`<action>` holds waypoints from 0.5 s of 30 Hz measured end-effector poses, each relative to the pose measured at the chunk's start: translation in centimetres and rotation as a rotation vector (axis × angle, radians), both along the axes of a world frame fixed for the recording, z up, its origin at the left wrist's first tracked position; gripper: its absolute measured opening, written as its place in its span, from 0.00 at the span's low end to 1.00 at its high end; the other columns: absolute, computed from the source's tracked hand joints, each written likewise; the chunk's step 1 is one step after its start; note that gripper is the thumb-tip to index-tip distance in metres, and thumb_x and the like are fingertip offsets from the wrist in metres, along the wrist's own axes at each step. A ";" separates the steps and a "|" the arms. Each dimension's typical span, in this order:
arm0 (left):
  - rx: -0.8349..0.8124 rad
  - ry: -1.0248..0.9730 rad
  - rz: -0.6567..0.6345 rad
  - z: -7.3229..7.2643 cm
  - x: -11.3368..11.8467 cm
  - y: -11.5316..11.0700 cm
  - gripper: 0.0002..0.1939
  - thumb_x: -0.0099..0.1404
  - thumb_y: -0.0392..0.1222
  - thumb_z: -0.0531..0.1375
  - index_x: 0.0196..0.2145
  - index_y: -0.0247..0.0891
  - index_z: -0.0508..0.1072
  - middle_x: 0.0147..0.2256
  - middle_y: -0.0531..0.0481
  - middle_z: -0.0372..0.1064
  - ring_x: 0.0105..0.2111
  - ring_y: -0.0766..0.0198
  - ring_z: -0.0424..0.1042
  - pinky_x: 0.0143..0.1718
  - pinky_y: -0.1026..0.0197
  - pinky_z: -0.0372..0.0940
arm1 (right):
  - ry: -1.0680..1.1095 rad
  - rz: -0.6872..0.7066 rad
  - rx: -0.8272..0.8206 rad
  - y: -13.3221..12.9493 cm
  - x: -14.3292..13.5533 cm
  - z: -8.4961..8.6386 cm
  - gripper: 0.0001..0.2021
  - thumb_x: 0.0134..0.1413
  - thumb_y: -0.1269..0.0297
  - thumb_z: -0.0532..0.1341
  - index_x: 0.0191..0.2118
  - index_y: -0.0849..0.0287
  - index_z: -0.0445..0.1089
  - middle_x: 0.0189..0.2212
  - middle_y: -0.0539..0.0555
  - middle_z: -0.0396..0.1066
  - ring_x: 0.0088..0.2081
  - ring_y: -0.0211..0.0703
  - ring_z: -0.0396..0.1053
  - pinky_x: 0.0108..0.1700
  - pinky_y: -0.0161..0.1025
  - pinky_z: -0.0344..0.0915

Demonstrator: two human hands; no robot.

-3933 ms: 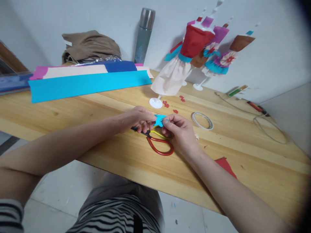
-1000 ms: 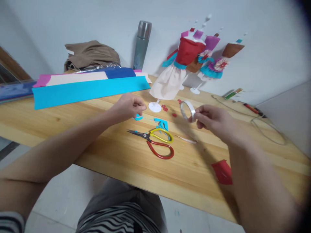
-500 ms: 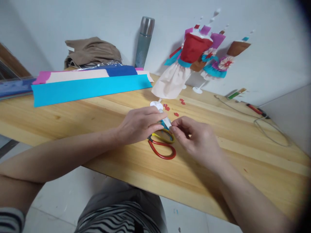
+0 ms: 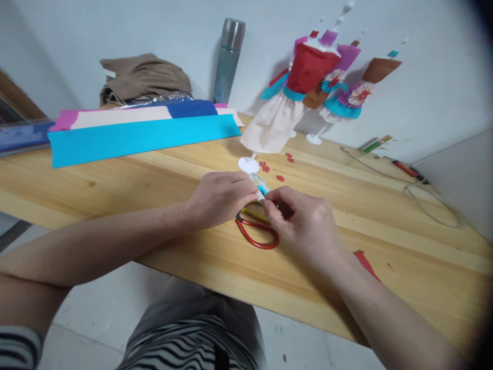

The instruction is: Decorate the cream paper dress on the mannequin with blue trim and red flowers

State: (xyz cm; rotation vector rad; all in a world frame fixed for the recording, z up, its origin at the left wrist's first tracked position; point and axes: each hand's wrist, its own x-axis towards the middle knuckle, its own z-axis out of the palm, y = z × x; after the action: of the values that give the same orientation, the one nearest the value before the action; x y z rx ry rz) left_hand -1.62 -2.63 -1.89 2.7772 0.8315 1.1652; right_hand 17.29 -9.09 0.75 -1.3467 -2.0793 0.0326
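Observation:
Between my two hands is a small white strip, its ends pinched in the fingertips. My left hand is closed on its left end, with the fingers pressed together. From the other side, my right hand grips it between thumb and forefinger. Just below lies a pair of scissors with one red and one yellow handle loop; the right fingers partly cover the yellow one. Bits of blue and clear material show behind the strip, too small to make out.
Small red cut pieces lie beyond my hands. Behind them stands a mini dress form in a red top and cream skirt, with other dressed forms. A turquoise sheet, a flask and a red scrap are also on the table.
My hands have drawn closer together, and less of the white strip shows. The right hand now covers more of the yellow handle. A red scrap has come into sight beside my right forearm.

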 end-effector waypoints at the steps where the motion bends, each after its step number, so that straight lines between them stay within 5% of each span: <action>1: -0.020 -0.019 -0.002 0.1 0.0 0.0 0.12 0.71 0.40 0.57 0.31 0.37 0.76 0.30 0.52 0.76 0.31 0.68 0.73 0.31 0.65 0.61 | -0.014 0.002 0.014 -0.1 0.0 0.0 0.06 0.58 0.69 0.59 0.30 0.57 0.70 0.19 0.48 0.69 0.19 0.35 0.63 0.24 0.35 0.58; 7: -0.266 -0.142 -0.013 0.4 0.4 -0.1 0.08 0.65 0.36 0.60 0.27 0.36 0.73 0.25 0.54 0.73 0.25 0.71 0.69 0.28 0.67 0.59 | -0.072 -0.025 0.044 -0.1 0.2 -0.4 0.07 0.60 0.68 0.59 0.31 0.58 0.71 0.20 0.50 0.70 0.21 0.37 0.66 0.25 0.36 0.59; 15: -0.328 -0.178 -0.003 -0.3 0.4 0.1 0.08 0.66 0.37 0.58 0.42 0.37 0.75 0.32 0.52 0.78 0.30 0.68 0.75 0.33 0.66 0.65 | -0.110 -0.052 0.041 0.0 0.1 -0.4 0.08 0.61 0.68 0.57 0.30 0.57 0.70 0.22 0.52 0.71 0.21 0.38 0.67 0.25 0.38 0.60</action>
State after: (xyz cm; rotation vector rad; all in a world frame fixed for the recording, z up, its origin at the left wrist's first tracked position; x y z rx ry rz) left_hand -1.21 -2.50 -2.15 2.3752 0.9065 1.1369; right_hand 17.39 -9.12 0.39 -1.4047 -2.1229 -0.1084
